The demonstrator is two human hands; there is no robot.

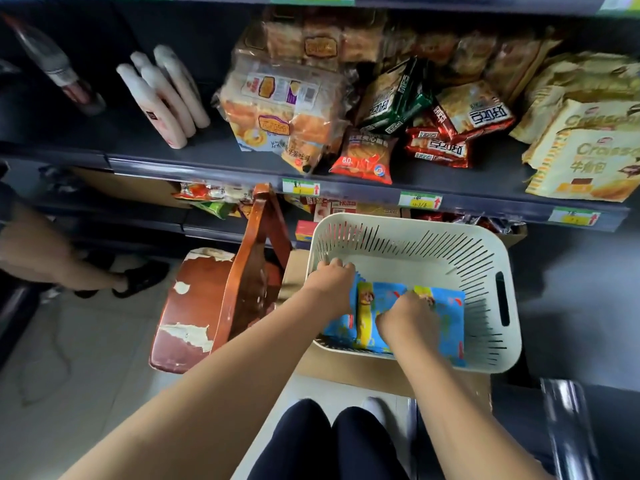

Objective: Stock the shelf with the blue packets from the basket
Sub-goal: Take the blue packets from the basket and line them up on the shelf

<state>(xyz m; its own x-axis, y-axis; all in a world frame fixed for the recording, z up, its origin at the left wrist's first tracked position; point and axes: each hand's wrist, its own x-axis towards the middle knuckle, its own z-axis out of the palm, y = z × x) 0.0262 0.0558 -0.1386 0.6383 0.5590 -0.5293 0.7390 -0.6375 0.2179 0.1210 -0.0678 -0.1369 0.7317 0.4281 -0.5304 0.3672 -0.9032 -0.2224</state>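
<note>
A cream slotted basket (485,258) sits on a cardboard box below the shelf. Blue packets (446,317) with yellow stripes lie flat on its bottom. My left hand (330,277) is inside the basket at the packets' far left corner, fingers curled down onto a packet's edge. My right hand (408,315) is over the middle of the packets, fingers curled and pinching one. The dark shelf (214,157) above holds bread and snack bags, with bare board between the white bottles and the bread.
A worn wooden chair (214,299) stands left of the basket. White bottles (162,95) lean on the shelf's left; bread bags (277,105), red snack packs (440,140) and croissant bags (581,157) fill its right. Another person's legs (52,254) are at far left.
</note>
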